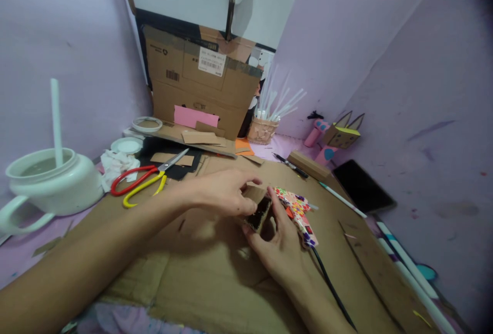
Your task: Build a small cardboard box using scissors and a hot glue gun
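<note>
Head view, surface: a flat cardboard sheet (208,282) spreads under both hands, its brown face showing toward the near edge; crumpled fabric (127,318) borders it near left.
Outer limits: purple walls (431,133) rise left, right and far; an upright large cardboard box (200,82) stands far.
Left hand (227,195): reaches in from the near left, forearm slanting across the sheet, thumb and fingers pinching the left side of the small cardboard box.
Right hand (283,241): comes from near right, thumb and fingers closed on the box's right side.
Small cardboard box (264,215): between the hands, above the sheet's middle, dark opening visible.
Right-side obstacles: patterned glue gun (295,205) just beside the right hand, its black cord (332,285) running nearward; phone (364,185) and white markers (410,264) farther right.
Left-side obstacles: open scissors (159,173) beyond the left forearm; white pot (61,182) at far left.
Far side: basket of white sticks (263,129).
</note>
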`<action>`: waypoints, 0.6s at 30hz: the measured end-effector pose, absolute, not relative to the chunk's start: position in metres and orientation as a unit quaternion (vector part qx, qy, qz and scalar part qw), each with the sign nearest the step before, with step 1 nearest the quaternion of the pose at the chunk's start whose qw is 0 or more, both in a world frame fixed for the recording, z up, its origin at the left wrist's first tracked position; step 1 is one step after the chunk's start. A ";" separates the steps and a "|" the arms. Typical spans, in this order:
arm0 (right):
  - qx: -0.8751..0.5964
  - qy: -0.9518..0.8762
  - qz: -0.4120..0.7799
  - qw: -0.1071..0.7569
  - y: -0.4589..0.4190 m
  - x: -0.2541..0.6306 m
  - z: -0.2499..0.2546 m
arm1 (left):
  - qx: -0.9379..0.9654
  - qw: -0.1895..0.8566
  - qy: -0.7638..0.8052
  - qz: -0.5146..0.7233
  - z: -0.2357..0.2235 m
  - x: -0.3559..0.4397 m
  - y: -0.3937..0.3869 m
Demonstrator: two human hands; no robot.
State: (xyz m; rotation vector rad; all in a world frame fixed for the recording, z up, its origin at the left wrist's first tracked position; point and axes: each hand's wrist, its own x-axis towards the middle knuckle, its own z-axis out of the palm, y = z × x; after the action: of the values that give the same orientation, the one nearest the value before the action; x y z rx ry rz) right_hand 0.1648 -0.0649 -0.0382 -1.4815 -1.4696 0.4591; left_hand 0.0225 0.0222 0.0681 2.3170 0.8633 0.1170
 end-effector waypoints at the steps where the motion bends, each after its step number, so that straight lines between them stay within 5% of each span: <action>1: -0.611 -0.599 0.193 0.480 -0.065 0.165 -0.038 | 0.887 0.312 0.336 0.056 0.066 0.023 0.021; 18: -0.627 -0.593 0.162 0.478 -0.063 0.165 -0.036 | 0.861 0.338 0.357 0.129 0.049 0.027 0.020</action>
State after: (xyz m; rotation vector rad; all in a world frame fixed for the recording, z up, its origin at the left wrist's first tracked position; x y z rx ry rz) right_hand 0.1655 -0.0627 -0.0364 -1.5322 -1.4481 0.3954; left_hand 0.0268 0.0203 0.0489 2.2430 0.9311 0.3359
